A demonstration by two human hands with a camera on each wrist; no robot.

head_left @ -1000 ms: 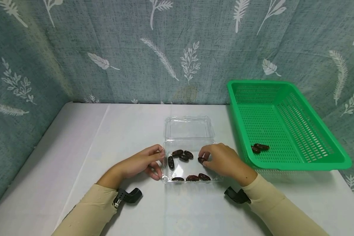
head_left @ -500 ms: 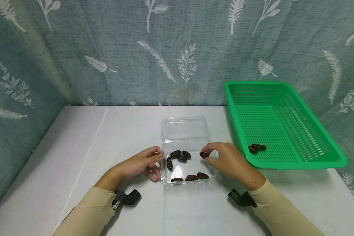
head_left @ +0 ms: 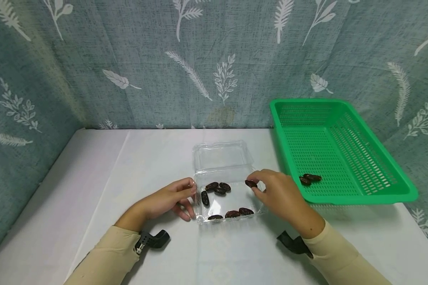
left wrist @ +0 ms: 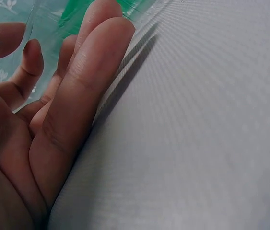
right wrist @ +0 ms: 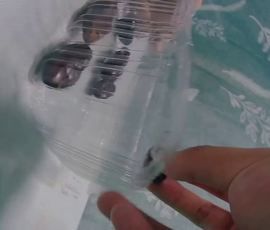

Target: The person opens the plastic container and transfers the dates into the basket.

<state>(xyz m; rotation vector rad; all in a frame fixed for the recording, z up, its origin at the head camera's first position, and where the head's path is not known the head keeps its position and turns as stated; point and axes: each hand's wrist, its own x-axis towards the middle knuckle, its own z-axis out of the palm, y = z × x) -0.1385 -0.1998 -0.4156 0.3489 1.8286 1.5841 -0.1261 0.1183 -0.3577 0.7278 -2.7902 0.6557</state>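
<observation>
A white table [head_left: 157,158] is shown, backed on the far and left sides by a teal curtain [head_left: 128,59] printed with pale leaves. At the right, a green perforated basket [head_left: 356,196] is set within reach; two dates [head_left: 308,179] are contained in it. In the middle, a clear clamshell box [head_left: 221,158] is laid open with its lid hinged to the far side, six dates [head_left: 219,188] being left in its near tray. The tray's left wall is steadied by the left hand [head_left: 169,198], its fingers lying loosely against the plastic without gripping. One date [head_left: 251,183] is pinched between thumb and forefinger of the right hand [head_left: 276,194], just above the tray's right edge, evidently lifted clear.
</observation>
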